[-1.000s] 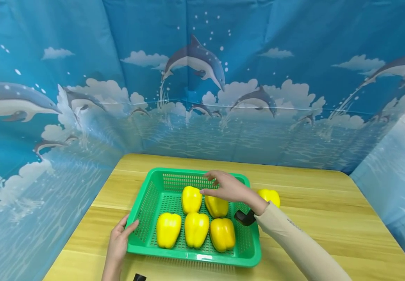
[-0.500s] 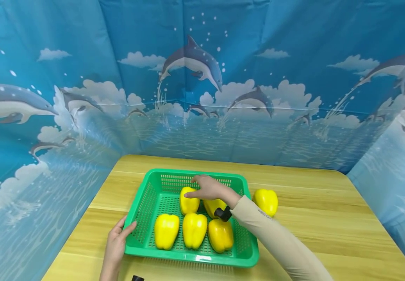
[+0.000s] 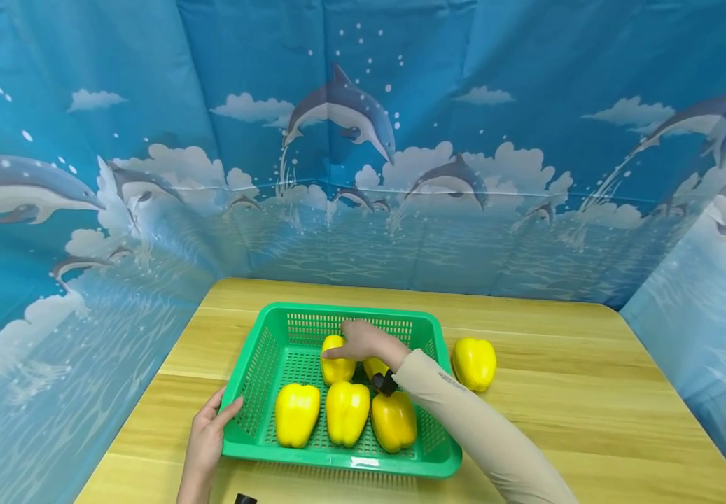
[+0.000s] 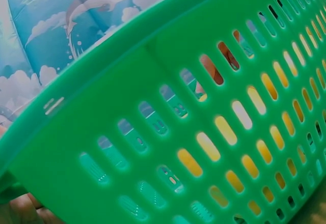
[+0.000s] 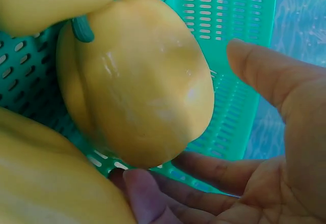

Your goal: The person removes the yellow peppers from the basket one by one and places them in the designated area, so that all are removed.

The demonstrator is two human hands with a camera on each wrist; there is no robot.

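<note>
A green slotted basket (image 3: 312, 458) holds several yellow bell peppers (image 3: 297, 414). My left hand (image 3: 204, 437) grips its left rim, thumb over the edge, fingers outside; in the left wrist view the basket wall (image 4: 112, 173) hides most of that hand. Inside the basket, my right hand (image 3: 367, 341) is spread over the back-left pepper (image 3: 337, 371), its thumb across the front of it in the head view. In the right wrist view, the curved fingers pass close by a pepper (image 5: 137, 81) with a green stem, and the thumb (image 5: 254, 68) stands apart from it.
Another yellow bell pepper (image 3: 475, 364) stands on the wooden table (image 3: 564, 392), right of the basket. A blue dolphin-print curtain (image 3: 363, 238) hangs behind and at both sides. A black wrist camera (image 3: 384, 383) hangs under my right wrist, over the peppers.
My right hand has moved left, from above the back-right pepper to the back-left one, lowering at its far side. The left hand keeps its hold on the basket.
</note>
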